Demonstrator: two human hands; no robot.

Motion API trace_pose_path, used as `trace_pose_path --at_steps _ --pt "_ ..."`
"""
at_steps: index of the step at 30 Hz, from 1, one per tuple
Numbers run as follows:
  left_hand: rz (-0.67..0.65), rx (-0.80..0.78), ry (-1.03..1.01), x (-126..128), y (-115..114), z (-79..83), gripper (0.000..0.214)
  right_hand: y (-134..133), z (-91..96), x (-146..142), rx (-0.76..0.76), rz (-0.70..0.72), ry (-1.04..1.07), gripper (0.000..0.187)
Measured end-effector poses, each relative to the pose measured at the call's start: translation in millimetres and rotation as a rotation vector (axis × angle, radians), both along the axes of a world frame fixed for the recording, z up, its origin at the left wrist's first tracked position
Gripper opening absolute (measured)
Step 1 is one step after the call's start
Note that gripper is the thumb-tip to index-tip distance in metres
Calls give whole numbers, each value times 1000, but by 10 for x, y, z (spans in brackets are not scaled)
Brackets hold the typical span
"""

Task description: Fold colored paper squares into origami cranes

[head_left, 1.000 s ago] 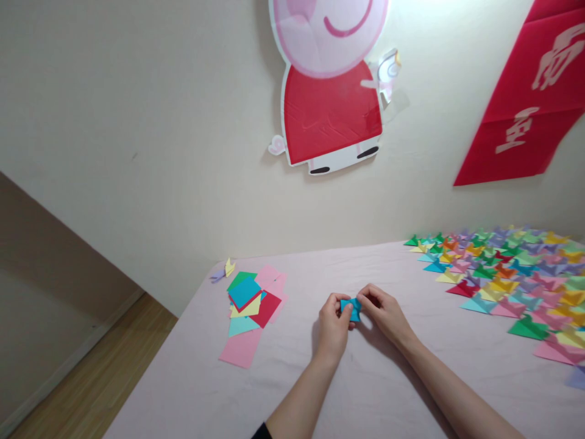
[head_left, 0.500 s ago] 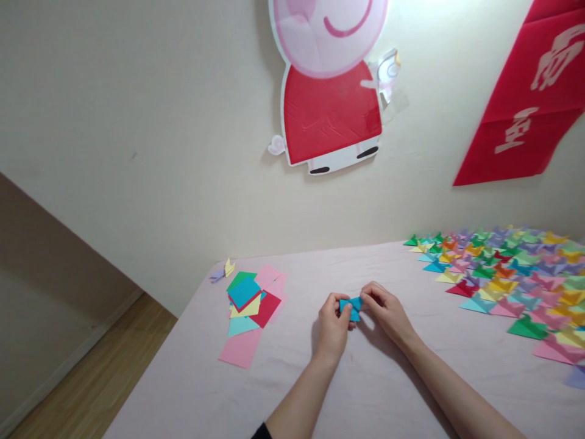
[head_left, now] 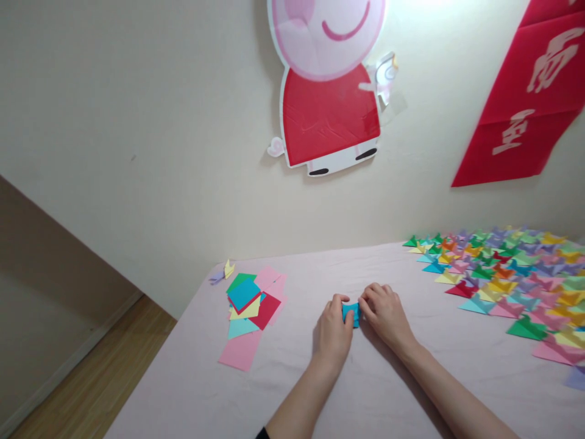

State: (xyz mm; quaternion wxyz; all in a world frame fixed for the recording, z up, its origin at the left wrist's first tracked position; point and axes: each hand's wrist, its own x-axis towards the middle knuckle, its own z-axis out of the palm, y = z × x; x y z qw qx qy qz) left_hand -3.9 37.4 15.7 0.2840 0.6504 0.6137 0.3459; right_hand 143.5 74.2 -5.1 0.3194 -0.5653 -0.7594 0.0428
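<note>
A small piece of blue folded paper (head_left: 351,313) lies on the pink table (head_left: 393,384) between my hands. My left hand (head_left: 333,332) pinches its left side with curled fingers. My right hand (head_left: 386,314) presses down on its right side, fingers closed together over it. Most of the paper is hidden under my fingers.
A loose stack of coloured paper squares (head_left: 249,305) lies to the left. A small yellow and purple folded figure (head_left: 225,271) sits near the far left corner. Several rows of folded paper figures (head_left: 507,277) cover the right side. The table's left edge drops to a wooden floor (head_left: 91,384).
Both hands have lowered the blue paper onto the table and closed over it, so less of it shows. The camera tilted slightly.
</note>
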Motion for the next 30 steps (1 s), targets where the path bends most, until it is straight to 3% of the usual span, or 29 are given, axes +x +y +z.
trace_pose_path --at_steps 2,4,9,18,30 --pt "18 136 368 -5 -32 9 26 -10 -3 -26 13 -12 -80 21" --pt "32 244 606 8 -60 -6 32 -17 0 -56 27 -27 -153 19" --pt "-94 300 908 82 -140 -75 29 -24 36 -133 57 -73 -302 14" --pt "-99 360 1001 121 -226 -224 42 -52 38 -160 48 -122 -349 2" --pt "-142 345 1040 109 -279 -292 47 -78 21 -132 28 -117 -284 6"
